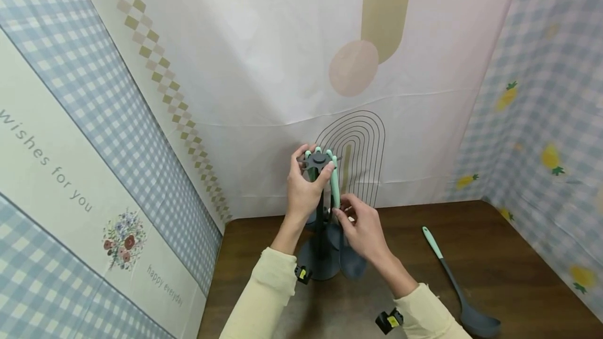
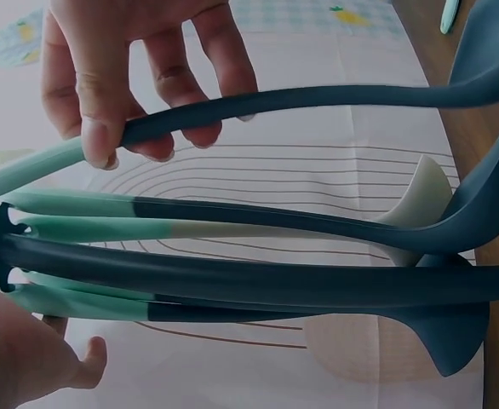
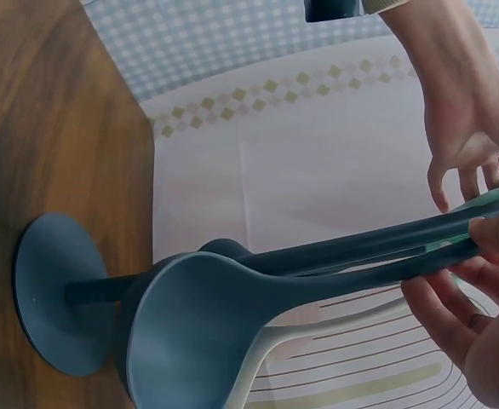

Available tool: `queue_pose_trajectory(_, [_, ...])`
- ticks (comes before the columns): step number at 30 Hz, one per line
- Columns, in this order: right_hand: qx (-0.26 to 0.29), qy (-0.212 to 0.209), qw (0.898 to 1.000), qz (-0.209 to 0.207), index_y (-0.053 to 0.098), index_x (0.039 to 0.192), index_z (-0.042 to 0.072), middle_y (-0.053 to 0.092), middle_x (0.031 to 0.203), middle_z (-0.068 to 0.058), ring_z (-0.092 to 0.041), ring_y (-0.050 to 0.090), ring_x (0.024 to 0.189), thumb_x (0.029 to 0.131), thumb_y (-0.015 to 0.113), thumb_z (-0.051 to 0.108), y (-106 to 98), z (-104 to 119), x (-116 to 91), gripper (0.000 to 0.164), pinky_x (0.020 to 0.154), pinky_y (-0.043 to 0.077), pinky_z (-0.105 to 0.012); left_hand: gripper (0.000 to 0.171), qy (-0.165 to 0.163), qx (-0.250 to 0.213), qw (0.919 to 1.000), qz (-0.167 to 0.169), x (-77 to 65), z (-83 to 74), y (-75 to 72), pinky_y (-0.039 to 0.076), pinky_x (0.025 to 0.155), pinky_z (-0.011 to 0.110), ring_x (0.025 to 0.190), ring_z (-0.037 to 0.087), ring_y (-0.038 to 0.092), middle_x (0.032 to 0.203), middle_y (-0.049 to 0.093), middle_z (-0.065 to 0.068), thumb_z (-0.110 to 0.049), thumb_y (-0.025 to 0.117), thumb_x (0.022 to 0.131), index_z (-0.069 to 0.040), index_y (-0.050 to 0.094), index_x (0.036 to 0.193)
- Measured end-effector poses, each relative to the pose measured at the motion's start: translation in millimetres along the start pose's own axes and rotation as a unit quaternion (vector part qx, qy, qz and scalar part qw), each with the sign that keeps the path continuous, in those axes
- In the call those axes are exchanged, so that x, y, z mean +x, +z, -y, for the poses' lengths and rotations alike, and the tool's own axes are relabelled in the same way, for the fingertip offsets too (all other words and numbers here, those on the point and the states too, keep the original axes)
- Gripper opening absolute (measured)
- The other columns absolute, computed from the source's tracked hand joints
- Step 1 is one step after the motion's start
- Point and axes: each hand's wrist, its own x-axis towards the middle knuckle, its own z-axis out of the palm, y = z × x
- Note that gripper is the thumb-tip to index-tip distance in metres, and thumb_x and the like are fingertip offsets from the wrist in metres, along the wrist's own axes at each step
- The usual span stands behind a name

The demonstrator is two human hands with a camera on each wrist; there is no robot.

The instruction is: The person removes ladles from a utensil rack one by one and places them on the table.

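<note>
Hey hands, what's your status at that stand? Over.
Left hand gripping stand at top. Right hand pinching ladle by handle. Other utensils hanging alongside. Loose utensil off right; nothing visibly in the way.

Through my head camera feed I can read "wishes for you" in grey lowercase letters on the white band of the blue-and-white gingham wall cloth at left, starting right at my view's edge, and, lower and further right on that same band, the smaller "happy everyday". Both lines slant downward.
</note>
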Motion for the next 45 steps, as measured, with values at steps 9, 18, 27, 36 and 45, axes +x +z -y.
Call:
queue_pose_trajectory(9, [-0.002, -0.017, 1.000, -0.022, 0.070, 0.115, 0.010, 0.071, 0.094, -0.002, -0.013, 0.070, 0.077, 0.098, 0.075, 0.008, -4.9, -1.8, -5.5, 0.017, 0.061, 0.060, -0.034, 0.083, -0.001, 0.001, 1.0000, 0.000, 0.7, 0.6, 2.4, 0.041, 0.108, 0.052, 0.122, 0.021, 0.051, 0.156, 0.056, 0.005, -0.050, 0.079, 0.092, -0.018, 0.041, 0.158])
queue_pose_trajectory(18, [-0.003, -0.029, 0.998, -0.055, 0.070, 0.116, 0.008, 0.071, 0.096, -0.004, -0.015, 0.071, 0.079, 0.099, 0.074, 0.007, -14.3, 0.1, -6.8, 0.018, 0.061, 0.060, -0.034, 0.095, -0.001, 0.005, 1.0000, 0.001, 2.0, -0.3, 3.5, 0.041, 0.107, 0.054, 0.120, 0.022, 0.051, 0.155, 0.056, 0.003, -0.069, 0.076, 0.087, -0.018, 0.041, 0.158])
queue_pose_trajectory(27, [-0.014, -0.028, 0.998, -0.052, 0.071, 0.113, 0.009, 0.070, 0.092, -0.001, -0.014, 0.070, 0.079, 0.097, 0.077, 0.007, -20.2, -3.1, -6.6, 0.017, 0.060, 0.058, -0.030, 0.077, 0.009, -0.017, 0.9997, -0.016, 2.6, 1.4, 8.2, 0.048, 0.102, 0.052, 0.121, 0.022, 0.053, 0.155, 0.056, 0.010, -0.041, 0.075, 0.094, -0.012, 0.041, 0.157])
queue_pose_trajectory(36, [-0.006, -0.028, 0.999, -0.044, 0.072, 0.114, 0.009, 0.069, 0.090, 0.001, -0.012, 0.067, 0.077, 0.097, 0.077, 0.008, -23.3, -5.7, -9.8, 0.018, 0.060, 0.059, -0.034, 0.074, 0.018, -0.018, 0.9995, -0.020, 4.5, 3.0, 8.1, 0.045, 0.104, 0.059, 0.121, 0.026, 0.055, 0.153, 0.057, 0.014, -0.033, 0.074, 0.093, -0.011, 0.043, 0.156])
queue_pose_trajectory(45, [-0.017, -0.031, 0.998, -0.051, 0.072, 0.115, 0.007, 0.068, 0.090, 0.000, -0.013, 0.067, 0.078, 0.096, 0.078, 0.009, -29.9, -9.3, -11.4, 0.020, 0.061, 0.058, -0.028, 0.090, 0.010, -0.058, 0.9972, 0.046, 10.9, 9.8, -7.4, 0.044, 0.104, 0.035, 0.126, 0.030, 0.055, 0.155, 0.054, 0.016, -0.031, 0.065, 0.097, -0.007, 0.016, 0.169])
